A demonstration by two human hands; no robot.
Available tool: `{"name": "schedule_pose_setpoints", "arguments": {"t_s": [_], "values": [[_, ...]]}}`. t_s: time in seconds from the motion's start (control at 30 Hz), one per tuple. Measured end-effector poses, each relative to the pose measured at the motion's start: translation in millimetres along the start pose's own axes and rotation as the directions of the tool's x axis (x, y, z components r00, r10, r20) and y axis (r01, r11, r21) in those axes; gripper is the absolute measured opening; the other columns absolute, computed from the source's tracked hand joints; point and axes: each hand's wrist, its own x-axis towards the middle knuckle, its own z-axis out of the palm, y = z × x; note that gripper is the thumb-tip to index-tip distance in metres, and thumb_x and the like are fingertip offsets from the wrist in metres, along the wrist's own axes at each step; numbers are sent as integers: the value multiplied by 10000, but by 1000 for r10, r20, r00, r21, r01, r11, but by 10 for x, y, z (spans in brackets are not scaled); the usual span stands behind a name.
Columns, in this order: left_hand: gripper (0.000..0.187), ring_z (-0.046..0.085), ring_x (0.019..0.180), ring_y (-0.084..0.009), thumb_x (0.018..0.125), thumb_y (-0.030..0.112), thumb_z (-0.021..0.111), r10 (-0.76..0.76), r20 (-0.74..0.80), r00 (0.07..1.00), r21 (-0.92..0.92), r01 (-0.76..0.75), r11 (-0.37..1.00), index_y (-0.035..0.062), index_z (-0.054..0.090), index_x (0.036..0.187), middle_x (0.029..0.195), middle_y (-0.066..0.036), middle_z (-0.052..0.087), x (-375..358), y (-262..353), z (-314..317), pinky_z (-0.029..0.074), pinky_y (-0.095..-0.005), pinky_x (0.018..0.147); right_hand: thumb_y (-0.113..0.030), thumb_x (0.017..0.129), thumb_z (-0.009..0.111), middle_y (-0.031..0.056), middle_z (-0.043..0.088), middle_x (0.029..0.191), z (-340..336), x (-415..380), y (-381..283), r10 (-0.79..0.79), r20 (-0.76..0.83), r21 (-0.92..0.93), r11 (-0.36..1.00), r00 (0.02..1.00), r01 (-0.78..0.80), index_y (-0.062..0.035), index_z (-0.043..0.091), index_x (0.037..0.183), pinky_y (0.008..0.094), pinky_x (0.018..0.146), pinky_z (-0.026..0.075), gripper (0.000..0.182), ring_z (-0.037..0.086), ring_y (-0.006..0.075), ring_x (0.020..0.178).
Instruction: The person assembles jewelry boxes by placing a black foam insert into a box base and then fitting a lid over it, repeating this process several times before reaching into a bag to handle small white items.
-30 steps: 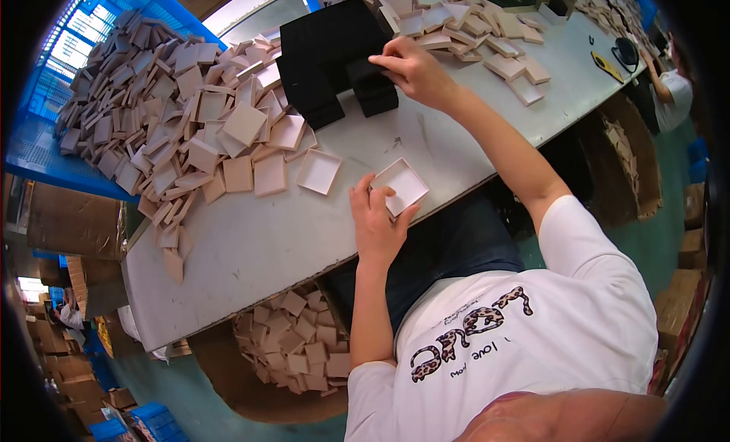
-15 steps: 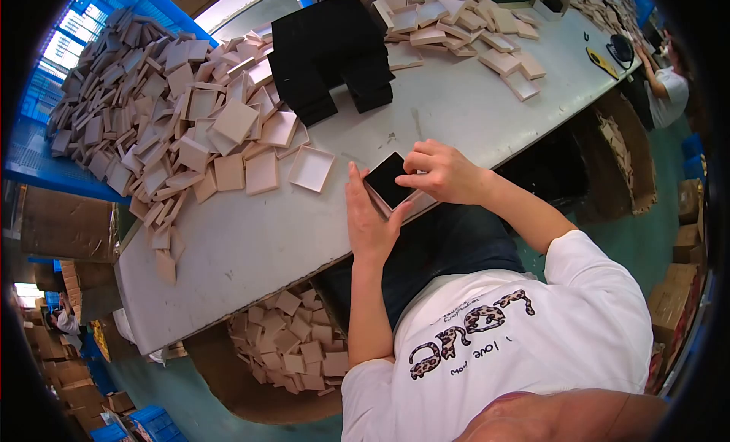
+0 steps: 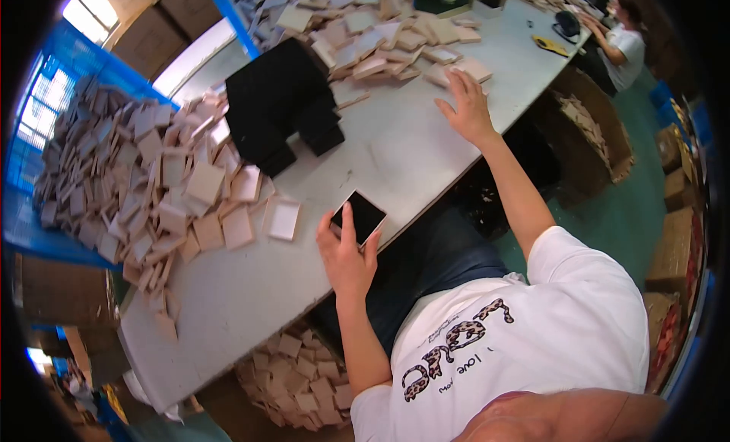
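A shallow pale box with a black pad filling its inside rests near the front edge of the table. My left hand grips this box by its sides, one finger lying across the black pad. Further along the table to the right, my right hand is stretched out, fingers spread and nothing in them. Its fingertips overlap a pale pink box piece at the edge of a heap. A stack of black pads stands on the table beyond my left hand.
A large heap of pale shallow boxes covers the table's left side, against a blue crate. One box lies hollow side up. A yellow cutter lies far right, near another person. Under the table, a carton holds more boxes.
My right hand has left the black pad and reached away to the right, its fingers opening. My left hand now holds the box with a finger over the pad. The view has shifted.
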Motion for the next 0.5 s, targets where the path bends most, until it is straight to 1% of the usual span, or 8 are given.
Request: {"name": "schedule_pose_setpoints", "arguments": {"t_s": [0.07,0.13,0.2,0.27,0.3,0.4,0.47,0.5], "values": [[722,445,1377,-461,891,226,838,33,-5,999,74,-33,997,117,555,1546,1535,-260,416,13,1,16,405,-518,1155,-295,981,685,231,668,1272,96,-51,514,194,-83,-445,870,977,-211,-4,704,1235,487,1083,495,387,607,407,1244],[724,419,1398,-479,888,253,838,29,13,999,133,-31,991,144,558,1547,1544,-280,402,23,44,7,381,-545,1166,-214,936,682,224,693,1122,130,-57,868,312,266,-364,908,912,-204,3,679,1129,508,969,540,290,636,402,1138],[715,403,1407,-485,892,271,830,20,13,1000,157,-22,987,158,563,1546,1542,-288,396,5,30,40,368,-549,1172,-107,907,666,207,650,973,276,-200,1001,74,210,-226,974,975,-25,0,621,994,529,892,534,145,631,430,1008],[691,401,1410,-477,916,295,809,44,9,999,158,-45,986,160,563,1547,1532,-269,406,-6,-15,56,369,-545,1169,-126,962,645,213,665,990,107,-171,617,40,222,55,997,974,-53,-9,614,1054,501,870,540,152,652,414,1011],[686,401,1411,-475,920,300,805,53,8,999,165,-54,985,160,563,1547,1529,-262,410,-11,-38,59,369,-545,1169,-146,999,628,213,673,1014,26,-163,379,87,259,187,973,962,-138,-18,601,1084,480,862,544,156,662,410,1010],[662,414,1408,-461,947,318,780,41,7,999,187,-41,982,154,558,1548,1523,-240,420,-19,-30,70,370,-541,1169,-213,1084,590,187,698,1084,-156,-126,-296,115,455,457,821,883,-343,-52,575,1199,400,859,551,199,692,352,1013],[718,416,1409,-463,946,311,784,49,28,998,217,-54,975,127,507,1583,1528,-240,415,-28,-58,60,369,-532,1170,-220,1095,580,143,702,1111,-25,-188,-652,-14,534,742,486,845,-461,-72,586,1263,361,854,550,224,693,293,1003],[783,422,1411,-458,931,295,802,31,11,999,158,-32,987,109,454,1607,1527,-238,425,-21,-71,55,366,-524,1176,-231,1100,572,132,700,1126,20,-203,-848,-62,617,729,422,785,-539,-82,606,1281,360,872,544,237,686,268,1016]]}}
